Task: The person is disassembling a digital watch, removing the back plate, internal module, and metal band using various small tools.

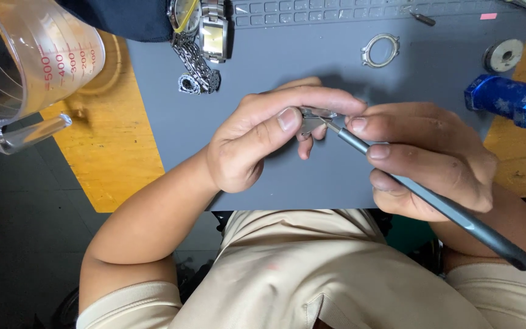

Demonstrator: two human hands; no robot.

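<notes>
My left hand (263,137) pinches a small metal part (313,119); my right hand (427,158) grips a grey tool (445,210). Nearby on the surface (263,67) lie a watch (205,36), a metal ring (380,50) and a blue cylinder (509,100).

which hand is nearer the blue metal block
Right. The right hand lies just below-left of the blue block; the left hand is farther off, across the mat.

One head-worn camera looks steeply down, close over the grey mat (171,109) (no second view).
</notes>
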